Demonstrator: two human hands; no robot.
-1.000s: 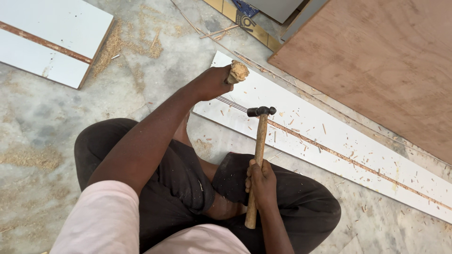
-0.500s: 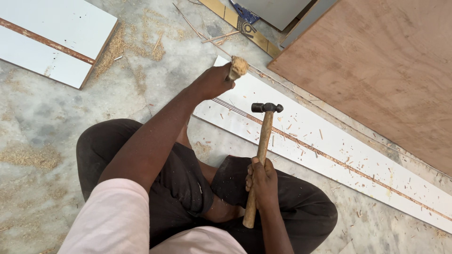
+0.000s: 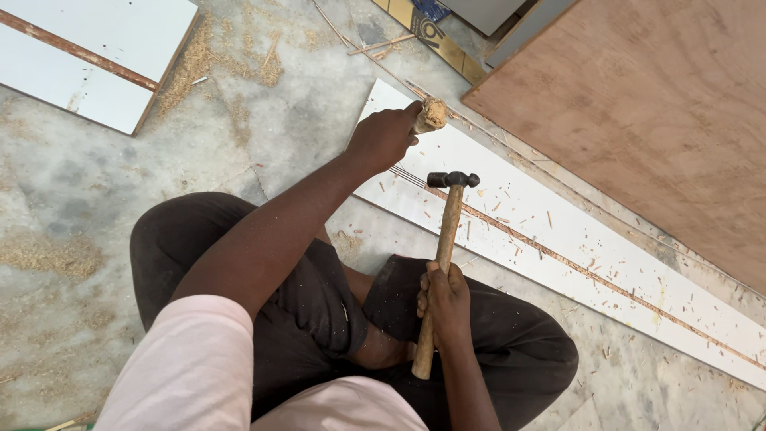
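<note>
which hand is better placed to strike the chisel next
Probably the right hand: it grips the hammer, whose head sits just below the chisel's wooden handle end. The left hand is wrapped around the chisel, steadying it on the white board.

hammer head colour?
Black, on a plain wooden handle; the hammer is in the right hand. Head view, the only one.

The left arm stretches forward, nearly straight, its left hand [image 3: 381, 137] curled into a tight fist with the knuckles up. The right forearm rises from the lower edge, elbow bent close in; the right hand [image 3: 444, 300] is wrapped shut, thumb on top.
</note>
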